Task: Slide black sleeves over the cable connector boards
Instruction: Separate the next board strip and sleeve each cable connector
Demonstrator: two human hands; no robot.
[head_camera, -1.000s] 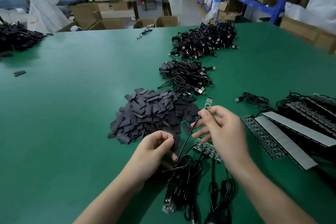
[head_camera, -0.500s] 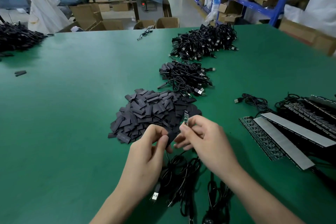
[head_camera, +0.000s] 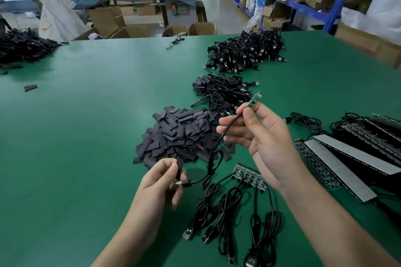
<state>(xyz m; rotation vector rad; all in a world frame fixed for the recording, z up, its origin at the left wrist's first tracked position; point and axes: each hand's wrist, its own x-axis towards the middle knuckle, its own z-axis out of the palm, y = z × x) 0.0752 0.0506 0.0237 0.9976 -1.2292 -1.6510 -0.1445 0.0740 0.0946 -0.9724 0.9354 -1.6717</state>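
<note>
One flat black sleeve (head_camera: 179, 168) in left hand (head_camera: 156, 182); right hand (head_camera: 267, 136) pinches board (head_camera: 254, 100)

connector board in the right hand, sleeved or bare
Bare: the connector board shows green face and pins above the right hand; the black sleeve is pinched in the left hand.

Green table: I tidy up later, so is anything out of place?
Stray black sleeves lie alone at far left, apart from the sleeve pile. A lone cable sits near the far edge, apart from the cable heap.
</note>
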